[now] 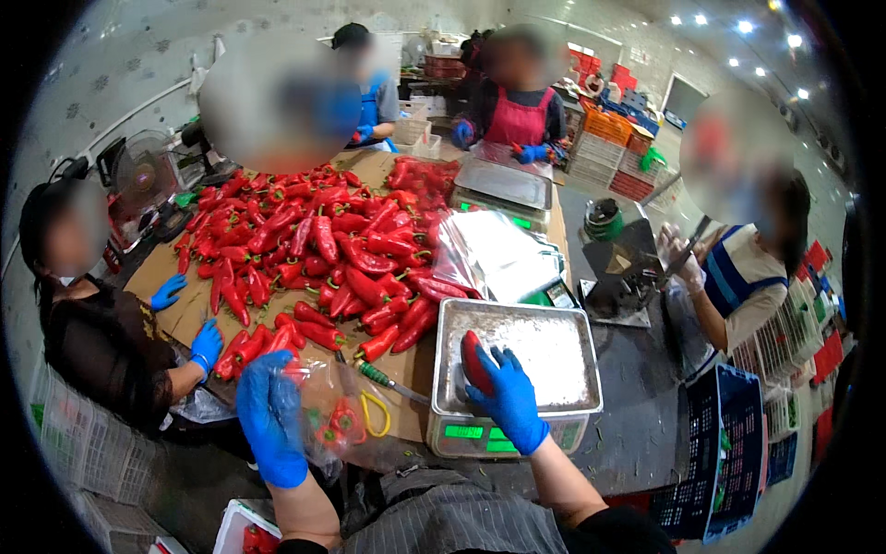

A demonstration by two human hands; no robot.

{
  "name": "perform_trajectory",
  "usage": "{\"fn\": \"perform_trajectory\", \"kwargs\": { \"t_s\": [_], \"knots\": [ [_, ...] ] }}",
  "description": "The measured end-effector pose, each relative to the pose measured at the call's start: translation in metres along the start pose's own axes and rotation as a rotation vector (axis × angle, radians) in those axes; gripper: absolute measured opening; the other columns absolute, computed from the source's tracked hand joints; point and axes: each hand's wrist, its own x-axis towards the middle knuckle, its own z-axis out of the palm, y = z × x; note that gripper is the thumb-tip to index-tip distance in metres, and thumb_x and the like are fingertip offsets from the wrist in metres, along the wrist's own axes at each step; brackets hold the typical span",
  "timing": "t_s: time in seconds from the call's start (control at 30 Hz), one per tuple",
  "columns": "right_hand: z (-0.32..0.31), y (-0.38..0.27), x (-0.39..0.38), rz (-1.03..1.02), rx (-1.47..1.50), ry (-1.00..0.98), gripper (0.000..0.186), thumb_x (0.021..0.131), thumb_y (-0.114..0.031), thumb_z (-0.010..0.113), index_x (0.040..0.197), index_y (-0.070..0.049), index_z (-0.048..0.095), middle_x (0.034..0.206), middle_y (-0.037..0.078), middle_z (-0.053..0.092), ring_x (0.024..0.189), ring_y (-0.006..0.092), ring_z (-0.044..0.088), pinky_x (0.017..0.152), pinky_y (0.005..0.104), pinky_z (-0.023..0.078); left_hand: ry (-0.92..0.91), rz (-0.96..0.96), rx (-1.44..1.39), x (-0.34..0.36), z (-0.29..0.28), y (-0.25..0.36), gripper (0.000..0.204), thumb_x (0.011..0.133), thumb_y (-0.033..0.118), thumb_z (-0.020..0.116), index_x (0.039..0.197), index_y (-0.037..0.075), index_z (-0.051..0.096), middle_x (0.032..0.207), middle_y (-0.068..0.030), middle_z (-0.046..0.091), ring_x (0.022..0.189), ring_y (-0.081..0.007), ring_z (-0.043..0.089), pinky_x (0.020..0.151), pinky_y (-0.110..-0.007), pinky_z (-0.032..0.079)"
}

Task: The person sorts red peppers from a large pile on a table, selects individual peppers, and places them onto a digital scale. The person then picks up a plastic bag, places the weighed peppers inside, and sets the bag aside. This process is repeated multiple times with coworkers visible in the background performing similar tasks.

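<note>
Red pepper (474, 362) first: it's over the left part of the steel pan (558, 342) on a digital scale (565, 434), and that pan has nothing else on it that I can make out. Left of that grip hangs a clear plastic bag (323, 443) with a few more red peppers inside. Lower down, near the left forearm, a white box (234, 515) has red ones in it too. Way off to the right of the scale hand there's a dark blue crate (690, 457) with some green bits in it.

The pepper sits on the inner side of the right hand (508, 392), lying between thumb and fingers. Those are curled loosely around it, touching it; can't tell if it's resting on the metal or lifted a bit. The left hand (272, 420) has its fingers together, pinched on the bag's edge, fingertips kinda hidden.

Between the two hands: a yellow loop (376, 414) right by the bag and a green-handled tool (372, 373) just beyond it. Past both hands is a huge heap of red peppers (314, 245) on cardboard (171, 321), plus a stack of clear bags (503, 254) behind the pan. A co-worker's blue-gloved hand (206, 346) is at the heap's edge, left of the bag grip.
</note>
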Motion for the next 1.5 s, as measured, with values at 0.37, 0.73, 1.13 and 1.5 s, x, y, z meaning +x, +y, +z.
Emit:
{"fn": "perform_trajectory", "kwargs": {
  "t_s": [0.37, 0.73, 1.13, 1.5],
  "knots": [
    [0.027, 0.021, -0.022, 0.133, 0.181, 0.076, 0.09, 0.064, -0.01, 0.071, 0.143, -0.015, 0.029, 0.101, 0.019, 0.059, 0.087, 0.0365, 0.056, 0.075, 0.0416, 0.046, -0.368, -0.192, -0.437, 0.005, 0.047, 0.029, 0.02, 0.09, 0.012, 0.053, 0.104, 0.003, 0.065, 0.089, -0.0043, 0.066, 0.077, -0.0096, 0.058, 0.067, -0.023, 0.046],
    [0.029, 0.034, -0.029, 0.202, 0.475, 0.162, 0.074, 0.069, -0.002, 0.066, 0.137, -0.008, 0.039, 0.113, 0.013, 0.058, 0.091, 0.0247, 0.057, 0.078, 0.0361, 0.046, -0.457, 0.02, -0.05, -0.055, 0.067, -0.016, 0.02, 0.085, 0.022, 0.063, 0.101, 0.01, 0.068, 0.093, -0.0098, 0.067, 0.079, -0.0245, 0.066, 0.064, -0.03, 0.052],
    [-0.044, -0.03, -0.048, 0.556, 1.456, -0.188, 0.07, 0.067, -0.035, 0.074, 0.122, 0.002, 0.05, 0.117, 0.011, 0.058, 0.072, 0.0095, 0.057, 0.054, 0.0197, 0.044, -0.483, 0.024, 0.106, -0.05, 0.061, -0.002, 0.02, 0.084, 0.014, 0.062, 0.103, 0.009, 0.068, 0.087, -0.0116, 0.067, 0.075, -0.0223, 0.065, 0.064, -0.031, 0.05],
    [-0.046, -0.007, -0.073, 0.636, 1.674, -0.295, 0.068, 0.066, -0.03, 0.078, 0.121, 0.0, 0.051, 0.125, 0.013, 0.054, 0.081, 0.0108, 0.057, 0.061, 0.0209, 0.046, -0.442, -0.08, 0.116, -0.049, 0.063, 0.008, 0.019, 0.087, 0.013, 0.06, 0.102, 0.005, 0.067, 0.086, -0.008, 0.067, 0.076, -0.0118, 0.061, 0.07, -0.026, 0.049]
  ]
}}
